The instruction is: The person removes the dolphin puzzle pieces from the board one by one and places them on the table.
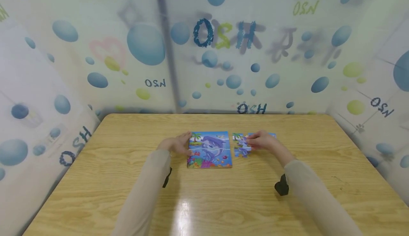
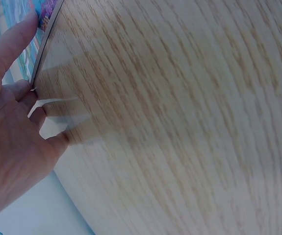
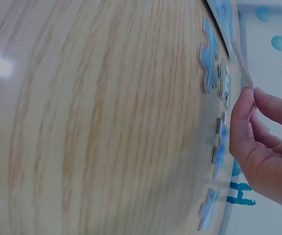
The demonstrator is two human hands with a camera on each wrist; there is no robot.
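A square dolphin jigsaw puzzle [image 1: 209,157] lies flat on the wooden table, its picture showing palm trees, sea and coral. My left hand [image 1: 177,144] rests at its left side, thumb over the picture and fingertips at the edge; in the left wrist view the puzzle's thin side [image 2: 46,44] shows beside the fingers. Just right of the puzzle, my right hand [image 1: 263,140] pinches a puzzle piece [image 3: 242,63] between thumb and index finger, raised above the table and seen nearly edge-on in the right wrist view. Loose puzzle pieces [image 1: 241,151] lie beneath and beside this hand.
Several more pieces [image 3: 220,147] lie in a row on the table under the right hand, some blue [image 1: 271,135] ones partly behind it. The wooden table [image 1: 223,200] reaches back to a curtain [image 1: 274,62] printed with blue and green drops. Dark wrist straps [image 1: 282,185] hang below the sleeves.
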